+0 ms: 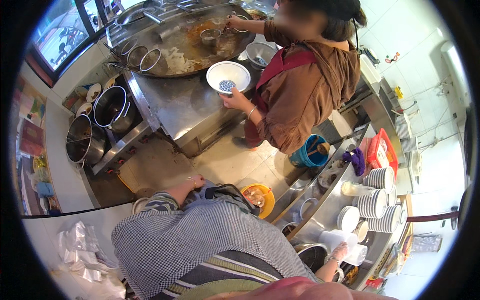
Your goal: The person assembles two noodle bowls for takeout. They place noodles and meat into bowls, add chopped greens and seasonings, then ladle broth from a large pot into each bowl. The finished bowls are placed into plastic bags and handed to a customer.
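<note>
My right hand (340, 251), in what looks like a clear glove, is closed on the edge of a whitish translucent plastic container (332, 238) at the steel counter on the right. Another pale plastic container (357, 254) is beside it. Stacks of white bowls (372, 204) stand just beyond. In front of my body, my left hand (198, 181) hangs low with curled fingers, a bracelet at its wrist. Dark cloth lies next to it; whatever its fingers may hold is hidden. Under my right forearm sits a dark round pot (311, 256).
A co-worker (310, 95) holds a white bowl (228, 76) beside a large steaming wok (195, 45). Two steel pots (86, 140) stand at the left. On the floor are a yellow bucket (269, 205) and a blue bucket (301, 156). A red basket (375, 146) rests on the counter.
</note>
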`<state>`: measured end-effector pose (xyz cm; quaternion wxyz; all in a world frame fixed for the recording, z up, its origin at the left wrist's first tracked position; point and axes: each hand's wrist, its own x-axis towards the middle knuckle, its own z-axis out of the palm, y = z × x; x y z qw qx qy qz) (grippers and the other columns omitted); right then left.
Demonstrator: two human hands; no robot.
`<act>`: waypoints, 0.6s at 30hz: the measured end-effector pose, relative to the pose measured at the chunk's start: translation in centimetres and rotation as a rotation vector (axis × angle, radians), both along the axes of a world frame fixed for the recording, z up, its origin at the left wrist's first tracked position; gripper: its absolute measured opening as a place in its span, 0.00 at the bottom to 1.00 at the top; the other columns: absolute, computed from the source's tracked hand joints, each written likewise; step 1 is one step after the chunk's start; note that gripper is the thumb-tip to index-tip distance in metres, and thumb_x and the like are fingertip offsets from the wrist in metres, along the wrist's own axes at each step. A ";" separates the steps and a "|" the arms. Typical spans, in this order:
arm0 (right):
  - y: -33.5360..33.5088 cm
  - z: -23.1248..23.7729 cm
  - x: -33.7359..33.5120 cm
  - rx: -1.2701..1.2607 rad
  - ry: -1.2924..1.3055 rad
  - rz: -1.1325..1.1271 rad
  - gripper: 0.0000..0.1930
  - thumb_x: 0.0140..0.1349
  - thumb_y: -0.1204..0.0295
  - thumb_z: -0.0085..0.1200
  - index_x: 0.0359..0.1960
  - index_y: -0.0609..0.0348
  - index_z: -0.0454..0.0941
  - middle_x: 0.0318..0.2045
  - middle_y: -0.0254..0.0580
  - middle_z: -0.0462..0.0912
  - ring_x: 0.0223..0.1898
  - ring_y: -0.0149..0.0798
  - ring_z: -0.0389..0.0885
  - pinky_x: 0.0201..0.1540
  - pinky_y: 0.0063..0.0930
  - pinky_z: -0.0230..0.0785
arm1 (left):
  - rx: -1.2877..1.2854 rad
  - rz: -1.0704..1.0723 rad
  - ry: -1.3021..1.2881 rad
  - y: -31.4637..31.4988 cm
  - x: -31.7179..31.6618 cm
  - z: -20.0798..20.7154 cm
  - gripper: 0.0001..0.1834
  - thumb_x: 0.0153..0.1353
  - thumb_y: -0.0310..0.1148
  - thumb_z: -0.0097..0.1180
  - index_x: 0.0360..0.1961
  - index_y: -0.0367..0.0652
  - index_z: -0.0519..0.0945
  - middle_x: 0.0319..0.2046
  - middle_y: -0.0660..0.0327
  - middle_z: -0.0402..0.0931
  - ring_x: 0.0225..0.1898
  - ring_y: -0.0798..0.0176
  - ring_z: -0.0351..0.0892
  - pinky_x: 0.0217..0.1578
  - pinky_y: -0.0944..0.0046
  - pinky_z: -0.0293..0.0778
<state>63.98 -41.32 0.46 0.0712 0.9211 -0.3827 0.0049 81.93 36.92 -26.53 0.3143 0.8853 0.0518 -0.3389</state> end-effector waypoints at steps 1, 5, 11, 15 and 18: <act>0.5 0.4 -0.1 -0.002 0.034 0.007 0.18 0.72 0.63 0.41 0.39 0.62 0.81 0.37 0.60 0.84 0.39 0.59 0.83 0.44 0.49 0.74 | 0.046 -0.005 0.028 0.2 0.4 0.1 0.20 0.58 0.47 0.56 0.45 0.48 0.85 0.45 0.54 0.83 0.47 0.48 0.82 0.51 0.53 0.76; 0.8 1.3 -0.5 0.089 -0.024 0.013 0.14 0.66 0.72 0.42 0.41 0.63 0.81 0.38 0.60 0.84 0.42 0.58 0.83 0.46 0.48 0.74 | 0.070 0.016 0.115 1.5 1.9 0.6 0.20 0.57 0.46 0.56 0.45 0.47 0.85 0.46 0.53 0.83 0.48 0.48 0.81 0.52 0.52 0.75; -1.0 0.4 -2.0 -0.416 0.380 0.212 0.12 0.67 0.72 0.43 0.46 0.60 0.77 0.35 0.41 0.83 0.34 0.38 0.83 0.36 0.30 0.75 | 0.069 -0.052 0.043 2.8 2.2 0.4 0.18 0.56 0.44 0.54 0.40 0.45 0.86 0.43 0.52 0.83 0.45 0.47 0.82 0.49 0.52 0.76; -0.1 3.0 -2.9 -0.246 -0.246 -0.113 0.08 0.67 0.71 0.44 0.41 0.57 0.75 0.28 0.43 0.85 0.31 0.44 0.86 0.33 0.32 0.79 | 0.078 -0.102 0.103 3.3 1.8 -0.8 0.15 0.56 0.42 0.54 0.36 0.46 0.86 0.37 0.51 0.84 0.41 0.46 0.82 0.46 0.52 0.77; 3.0 7.1 -1.5 -0.658 -0.178 -0.394 0.12 0.70 0.65 0.44 0.45 0.57 0.76 0.26 0.40 0.84 0.25 0.39 0.85 0.24 0.31 0.77 | 0.074 -0.129 0.027 3.7 1.7 -0.9 0.13 0.56 0.40 0.54 0.34 0.46 0.86 0.35 0.51 0.84 0.40 0.47 0.82 0.44 0.52 0.77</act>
